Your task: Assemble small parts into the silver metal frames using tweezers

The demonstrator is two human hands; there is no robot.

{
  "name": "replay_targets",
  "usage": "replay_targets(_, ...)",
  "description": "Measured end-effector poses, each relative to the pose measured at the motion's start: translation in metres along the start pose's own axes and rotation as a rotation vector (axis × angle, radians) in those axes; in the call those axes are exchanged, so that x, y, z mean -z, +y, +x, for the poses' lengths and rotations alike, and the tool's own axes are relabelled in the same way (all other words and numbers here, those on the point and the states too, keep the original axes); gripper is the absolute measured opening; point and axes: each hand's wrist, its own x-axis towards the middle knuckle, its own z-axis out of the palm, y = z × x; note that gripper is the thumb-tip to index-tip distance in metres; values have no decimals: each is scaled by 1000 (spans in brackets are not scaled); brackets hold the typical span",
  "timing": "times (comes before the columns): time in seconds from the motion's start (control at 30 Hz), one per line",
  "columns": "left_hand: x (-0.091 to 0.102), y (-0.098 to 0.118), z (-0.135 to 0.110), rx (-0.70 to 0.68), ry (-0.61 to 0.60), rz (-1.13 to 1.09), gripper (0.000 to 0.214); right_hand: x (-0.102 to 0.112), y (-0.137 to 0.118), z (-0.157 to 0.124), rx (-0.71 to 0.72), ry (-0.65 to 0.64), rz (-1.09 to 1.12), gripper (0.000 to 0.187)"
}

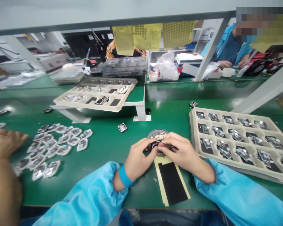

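My left hand point(141, 158), with a blue band on its wrist, is closed around a small black watch-like case point(155, 144). Pinched fingers of my right hand point(181, 151) meet the case from the other side. A thin dark line shows by those fingers, but whether it is a tool I cannot tell. Under both hands stands a round grey dish point(151, 134) with small pale bits in it. Closer to me lies a black sheet point(174, 185) on a yellow backing sheet point(160, 188).
A pale tray point(192, 131) of circuit boards stands at right. Another tray point(87, 106) of parts rests on a raised stand point(141, 110). Several film-wrapped units point(52, 147) lie at left, near another person's arm point(4, 169). Single watch-like pieces point(122, 127) lie about the bench.
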Motion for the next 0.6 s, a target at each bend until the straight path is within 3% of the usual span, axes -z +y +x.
replay_targets(0.17,1,-2,0,-18,-21,36,23,-1,5,-2,21,-11,-11,12)
replay_targets(0.43,7,0,0,-50,-135,243,29,3,3,-3,-83,-256,-108,19)
replay_targets(0.6,12,1,3,47,-88,171,26,0,1,-3,-66,-218,-79,11)
